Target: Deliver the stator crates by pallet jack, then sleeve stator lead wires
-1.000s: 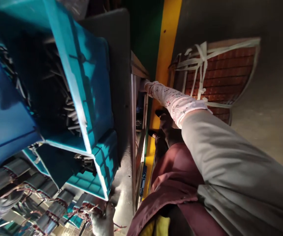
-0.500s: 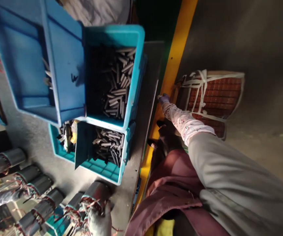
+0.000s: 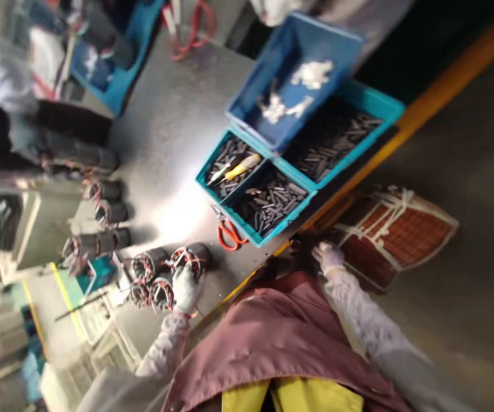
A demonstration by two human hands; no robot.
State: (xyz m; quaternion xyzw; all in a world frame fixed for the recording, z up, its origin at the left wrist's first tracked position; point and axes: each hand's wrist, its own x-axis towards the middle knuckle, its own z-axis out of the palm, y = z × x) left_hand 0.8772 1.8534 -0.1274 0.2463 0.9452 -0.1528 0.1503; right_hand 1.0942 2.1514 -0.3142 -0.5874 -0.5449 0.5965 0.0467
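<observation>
My left hand (image 3: 185, 286), in a white glove, rests on a dark cylindrical motor stator (image 3: 192, 256) with red and copper wire ends; its fingers curl over the part. Two more stators (image 3: 150, 266) lie right beside it on the grey metal table (image 3: 161, 143). My right hand (image 3: 327, 257), also gloved, hangs off the table's edge near a stool with a red woven seat (image 3: 395, 229). Its fingers are blurred. I wear a maroon apron (image 3: 272, 337).
Teal trays (image 3: 268, 200) hold several dark sleeve pieces and a yellow-handled tool (image 3: 240, 167). A blue bin (image 3: 293, 74) sits atop them. Red-handled scissors (image 3: 229, 234) lie by the tray. More stators (image 3: 101, 200) line the table's left. A yellow floor line (image 3: 444, 91) runs alongside.
The view swung and pulled back from the bins to the whole table. My right hand drew back from under the table edge toward my body. The left hand stays on the stator.
</observation>
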